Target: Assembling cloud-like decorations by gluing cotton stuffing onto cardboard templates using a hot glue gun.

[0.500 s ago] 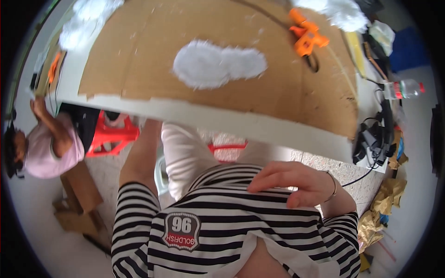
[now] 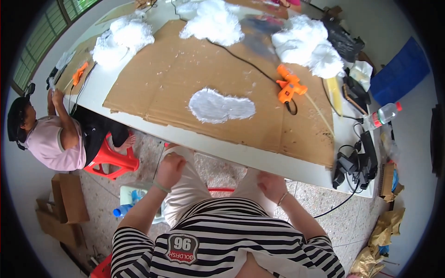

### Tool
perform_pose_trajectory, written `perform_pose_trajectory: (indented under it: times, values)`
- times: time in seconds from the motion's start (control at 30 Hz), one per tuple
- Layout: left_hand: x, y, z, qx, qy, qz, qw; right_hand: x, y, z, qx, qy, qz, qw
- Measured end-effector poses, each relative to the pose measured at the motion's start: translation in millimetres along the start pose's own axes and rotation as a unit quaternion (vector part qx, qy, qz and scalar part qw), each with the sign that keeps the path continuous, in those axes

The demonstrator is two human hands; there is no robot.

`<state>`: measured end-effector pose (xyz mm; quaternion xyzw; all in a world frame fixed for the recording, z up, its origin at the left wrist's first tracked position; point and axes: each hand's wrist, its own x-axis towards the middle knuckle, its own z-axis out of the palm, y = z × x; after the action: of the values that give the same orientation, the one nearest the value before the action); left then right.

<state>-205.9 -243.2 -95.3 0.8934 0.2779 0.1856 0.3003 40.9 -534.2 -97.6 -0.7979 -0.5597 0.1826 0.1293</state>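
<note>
My left hand (image 2: 170,169) is at my left thigh below the table edge, its fingers curled. A small red spot shows just beyond it; I cannot tell whether it belongs to something held. On the other thigh rests my right hand (image 2: 272,186), fingers bent inward and partly hidden, close under the table edge. Ahead of both hands, a flat white fuzzy piece (image 2: 221,106), wider at its left end, lies on a brown cardboard sheet (image 2: 153,92). Right of it lies an orange glue gun (image 2: 289,84), a pale glue stick jutting from its back. Neither hand touches these.
White fluffy stuffing (image 2: 213,23) lies in heaps along the far side. Black adapters and cables (image 2: 357,162) crowd the right corner near a plastic bottle (image 2: 387,115). At left a person (image 2: 55,139) sits on a red stool (image 2: 113,160); a blue-capped bottle (image 2: 123,211) lies beside my left arm.
My right hand has moved from in front of my shirt down to my right thigh. My left hand has come into view. The view has shifted, showing more of the table's far side.
</note>
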Motion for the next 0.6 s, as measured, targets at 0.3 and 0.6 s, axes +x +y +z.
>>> perform_pose_trajectory:
  times: [0.3, 0.6]
  values:
    - [14.3, 51.9, 143.1, -0.104, -0.272, 0.239, 0.926, -10.8, -13.0, 8.3, -0.045, 0.191, -0.054, 0.979]
    - [16.8, 77.7, 195.7, -0.012, -0.378, 0.259, 0.889, -51.6, -17.5, 12.6, -0.046, 0.101, -0.02, 0.994]
